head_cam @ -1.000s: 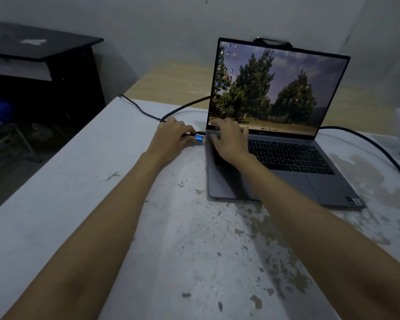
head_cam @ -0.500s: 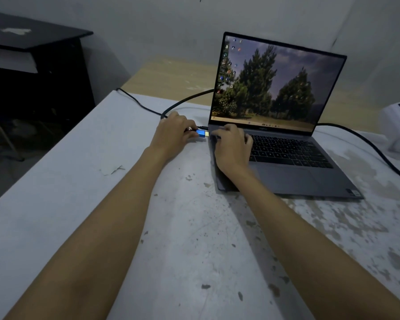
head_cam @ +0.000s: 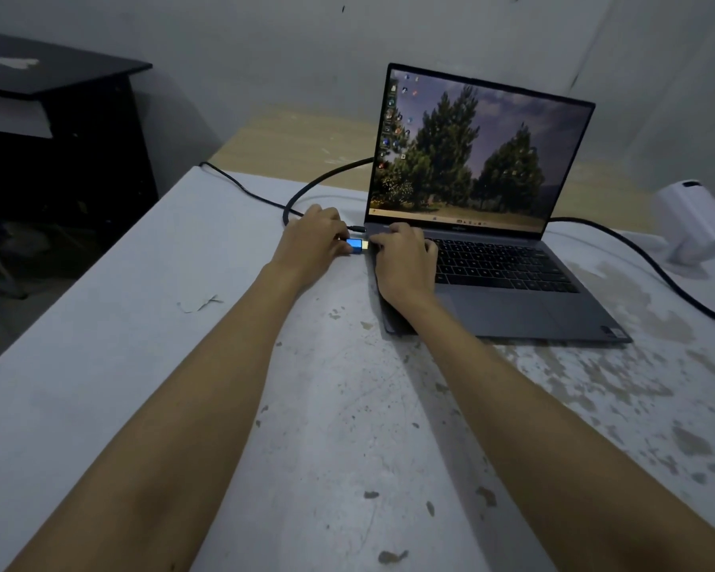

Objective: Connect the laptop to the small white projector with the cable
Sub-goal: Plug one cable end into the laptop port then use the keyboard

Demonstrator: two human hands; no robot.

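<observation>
We hold the blue plug [head_cam: 355, 246] of the cable [head_cam: 327, 177] in our left hand [head_cam: 312, 243], the fingers [head_cam: 339, 231] clenched around its back end so that only the blue shell and a gold tip show. That tip sits right at the left edge of the laptop [head_cam: 508, 299], near the hinge; whether it is already seated in the port we cannot tell, because our right hand crowds the spot. A second, thin dark plug [head_cam: 356, 229] meets the same edge just behind the blue one.

Our right hand [head_cam: 405, 264] lies palm down on the left side of the laptop, covering the corner of the keyboard and the deck beside it. Its fingers [head_cam: 389, 241] are curled and pressing on the machine, grasping nothing.

The laptop stands open on the white, stained table [head_cam: 182, 365], its screen [head_cam: 471, 154] lit with a picture of pine trees. From our left hand the thick black cable loops back across the table and passes behind the screen. A similar thick black cable [head_cam: 644, 258] emerges on the far side and runs down toward the right edge of view. The small white projector [head_cam: 694, 220] stands on the table well apart from the laptop, at the far right, near that cable.

To the far left, off the table, stands a dark cabinet [head_cam: 58, 117].
</observation>
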